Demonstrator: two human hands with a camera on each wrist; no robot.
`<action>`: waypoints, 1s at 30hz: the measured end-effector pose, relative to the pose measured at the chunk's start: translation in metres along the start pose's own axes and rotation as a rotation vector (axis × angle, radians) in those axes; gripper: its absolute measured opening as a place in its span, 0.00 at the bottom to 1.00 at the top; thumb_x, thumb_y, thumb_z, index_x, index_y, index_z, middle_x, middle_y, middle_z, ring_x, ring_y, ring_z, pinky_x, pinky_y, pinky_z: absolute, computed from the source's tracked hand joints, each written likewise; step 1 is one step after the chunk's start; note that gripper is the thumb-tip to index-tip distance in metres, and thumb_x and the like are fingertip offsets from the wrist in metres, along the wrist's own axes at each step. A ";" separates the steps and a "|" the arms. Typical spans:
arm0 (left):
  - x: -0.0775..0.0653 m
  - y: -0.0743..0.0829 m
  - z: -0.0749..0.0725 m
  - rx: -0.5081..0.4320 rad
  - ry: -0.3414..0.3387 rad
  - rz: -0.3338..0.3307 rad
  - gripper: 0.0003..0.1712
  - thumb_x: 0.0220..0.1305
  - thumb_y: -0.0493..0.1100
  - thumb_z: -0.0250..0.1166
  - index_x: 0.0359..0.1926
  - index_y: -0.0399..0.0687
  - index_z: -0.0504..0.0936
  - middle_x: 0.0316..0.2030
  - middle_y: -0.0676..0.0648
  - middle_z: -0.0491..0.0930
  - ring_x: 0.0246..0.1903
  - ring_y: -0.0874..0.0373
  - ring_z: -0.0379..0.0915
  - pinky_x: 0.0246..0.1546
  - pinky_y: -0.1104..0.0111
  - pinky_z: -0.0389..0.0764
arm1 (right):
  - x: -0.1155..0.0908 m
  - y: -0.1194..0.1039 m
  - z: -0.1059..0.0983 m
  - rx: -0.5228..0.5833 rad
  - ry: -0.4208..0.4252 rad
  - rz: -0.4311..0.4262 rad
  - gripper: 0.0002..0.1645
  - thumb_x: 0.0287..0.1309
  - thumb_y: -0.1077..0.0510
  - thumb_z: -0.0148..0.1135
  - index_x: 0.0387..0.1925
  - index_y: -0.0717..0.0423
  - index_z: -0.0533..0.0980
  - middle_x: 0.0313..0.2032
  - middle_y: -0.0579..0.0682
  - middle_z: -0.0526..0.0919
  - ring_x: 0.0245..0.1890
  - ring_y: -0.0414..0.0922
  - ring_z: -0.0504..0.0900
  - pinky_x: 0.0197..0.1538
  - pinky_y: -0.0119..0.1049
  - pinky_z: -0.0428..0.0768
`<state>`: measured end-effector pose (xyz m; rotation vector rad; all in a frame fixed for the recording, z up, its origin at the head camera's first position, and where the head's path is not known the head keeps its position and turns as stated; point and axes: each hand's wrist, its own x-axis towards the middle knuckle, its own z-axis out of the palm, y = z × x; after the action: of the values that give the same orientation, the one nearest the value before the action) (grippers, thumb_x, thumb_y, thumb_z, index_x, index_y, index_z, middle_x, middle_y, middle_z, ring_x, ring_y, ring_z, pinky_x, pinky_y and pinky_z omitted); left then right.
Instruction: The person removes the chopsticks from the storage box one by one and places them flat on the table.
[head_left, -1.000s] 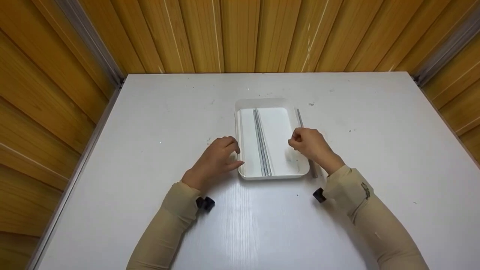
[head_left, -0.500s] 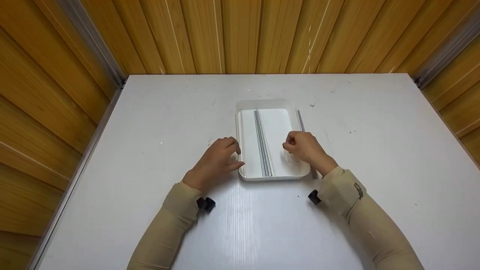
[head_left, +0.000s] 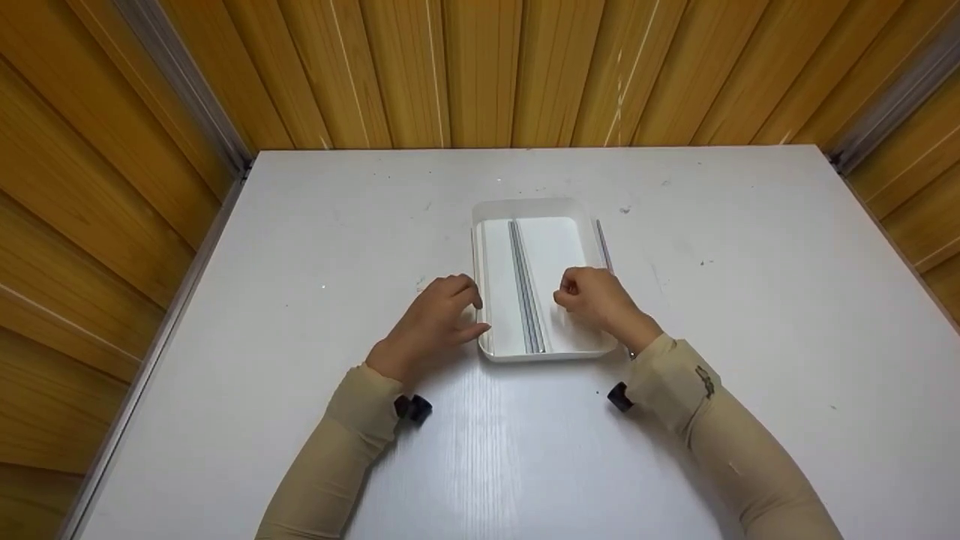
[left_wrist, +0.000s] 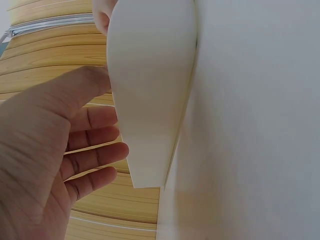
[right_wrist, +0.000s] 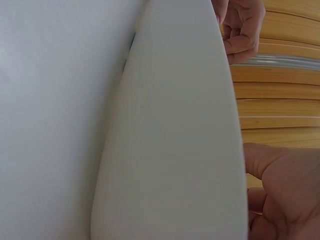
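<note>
A shallow white rectangular tray (head_left: 551, 357) stands on the table in the head view. Inside lie several long thin grey rods (head_left: 525, 292) side by side, slanting slightly, with a pale rod along the left wall. My left hand (head_left: 435, 319) is at the tray's left side, thumb near the front corner and relaxed fingers at the rim. In the left wrist view, its thumb (left_wrist: 92, 82) meets the tray's edge. My right hand (head_left: 596, 296) hovers over the tray's right half with curled fingers, thumb and forefinger together; no object shows in them. The tray wall (right_wrist: 175, 130) partly hides these fingers in the right wrist view.
Another grey rod (head_left: 604, 247) lies on the table (head_left: 480, 442) outside the tray's right wall, partly covered by the right hand and forearm. Wood-look panels (head_left: 480, 75) enclose the table's back and sides. Small dark specks dot the tabletop.
My right hand has moved left and slightly toward me, from the tray's right rim to over its inside. My left hand and the rods have stayed in place.
</note>
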<state>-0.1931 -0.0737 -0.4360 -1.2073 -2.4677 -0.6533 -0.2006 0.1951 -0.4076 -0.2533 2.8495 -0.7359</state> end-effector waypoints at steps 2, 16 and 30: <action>0.000 0.000 0.000 -0.005 -0.004 -0.004 0.15 0.55 0.47 0.71 0.35 0.41 0.78 0.39 0.46 0.78 0.39 0.53 0.75 0.46 0.62 0.77 | 0.000 -0.001 0.002 0.000 -0.003 -0.001 0.10 0.57 0.57 0.56 0.29 0.60 0.77 0.24 0.47 0.75 0.29 0.44 0.70 0.33 0.32 0.66; 0.001 0.001 -0.001 -0.010 0.005 -0.001 0.15 0.52 0.45 0.73 0.34 0.40 0.78 0.37 0.47 0.78 0.37 0.53 0.74 0.46 0.62 0.77 | 0.000 -0.008 0.015 0.013 -0.042 0.016 0.08 0.56 0.56 0.54 0.29 0.57 0.77 0.25 0.47 0.77 0.30 0.44 0.71 0.35 0.34 0.69; 0.001 0.000 -0.001 -0.008 -0.008 -0.011 0.16 0.52 0.46 0.73 0.34 0.41 0.78 0.38 0.46 0.78 0.38 0.53 0.75 0.46 0.61 0.77 | 0.004 -0.014 0.024 -0.035 -0.056 0.000 0.09 0.57 0.56 0.56 0.28 0.57 0.76 0.23 0.47 0.75 0.27 0.44 0.71 0.33 0.34 0.68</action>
<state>-0.1935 -0.0738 -0.4347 -1.2025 -2.4827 -0.6631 -0.1976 0.1713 -0.4217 -0.2751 2.8111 -0.6684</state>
